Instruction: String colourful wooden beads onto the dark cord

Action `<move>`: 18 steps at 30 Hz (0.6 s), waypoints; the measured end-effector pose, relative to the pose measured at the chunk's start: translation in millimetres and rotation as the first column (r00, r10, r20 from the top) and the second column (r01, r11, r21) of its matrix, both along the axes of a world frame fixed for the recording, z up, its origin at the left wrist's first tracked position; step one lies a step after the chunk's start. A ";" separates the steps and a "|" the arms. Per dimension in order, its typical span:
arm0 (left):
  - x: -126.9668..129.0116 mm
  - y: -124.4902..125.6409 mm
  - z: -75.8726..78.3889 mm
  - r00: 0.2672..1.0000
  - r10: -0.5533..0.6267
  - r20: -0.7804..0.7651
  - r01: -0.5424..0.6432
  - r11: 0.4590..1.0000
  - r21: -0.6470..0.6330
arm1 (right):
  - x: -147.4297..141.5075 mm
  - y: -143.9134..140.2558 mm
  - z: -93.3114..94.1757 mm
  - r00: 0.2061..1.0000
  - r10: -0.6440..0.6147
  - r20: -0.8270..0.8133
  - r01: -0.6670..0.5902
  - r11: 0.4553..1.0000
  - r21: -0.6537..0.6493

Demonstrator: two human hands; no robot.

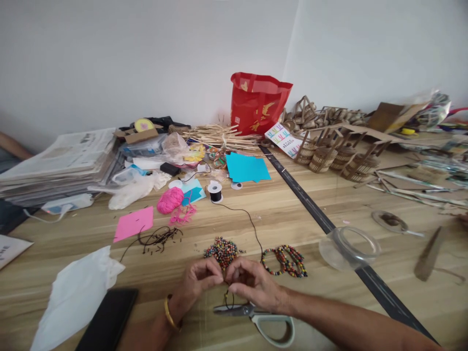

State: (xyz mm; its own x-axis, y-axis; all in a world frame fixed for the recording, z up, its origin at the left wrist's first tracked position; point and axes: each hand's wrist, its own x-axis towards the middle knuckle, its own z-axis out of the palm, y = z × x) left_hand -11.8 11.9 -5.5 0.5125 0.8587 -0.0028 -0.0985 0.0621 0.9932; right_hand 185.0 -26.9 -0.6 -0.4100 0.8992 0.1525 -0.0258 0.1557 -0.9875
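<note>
The scissors [256, 317] are lying closest to me, just under my right wrist, with the blades pointing to my left. My left hand [195, 282] and my right hand [252, 282] are meeting fingertip to fingertip, both pinching the black cord [252, 222] between them; whether a bead is in the pinch I cannot tell. The cord is running away from my right hand, forward to the small spool [215, 191]. The pile of beads [222, 251] is sitting just beyond my fingertips, about equally near to both hands. The finished bead strands [285, 261] are lying beside my right hand, and a phone [107, 321] beside my left forearm. Nothing is standing between hands and beads.
</note>
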 end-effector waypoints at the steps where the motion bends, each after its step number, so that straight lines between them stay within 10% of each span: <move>1: 1.1 -1.0 0.8 1.000 0.000 -0.015 0.000 1.000 0.021 | -0.8 -0.4 -1.1 1.000 0.013 -0.009 -0.014 1.000 -0.020; 18: -0.3 -2.8 5.4 0.963 0.096 -0.252 0.004 0.929 0.370 | -1.4 6.9 -5.1 0.976 -0.157 0.149 0.122 0.968 0.221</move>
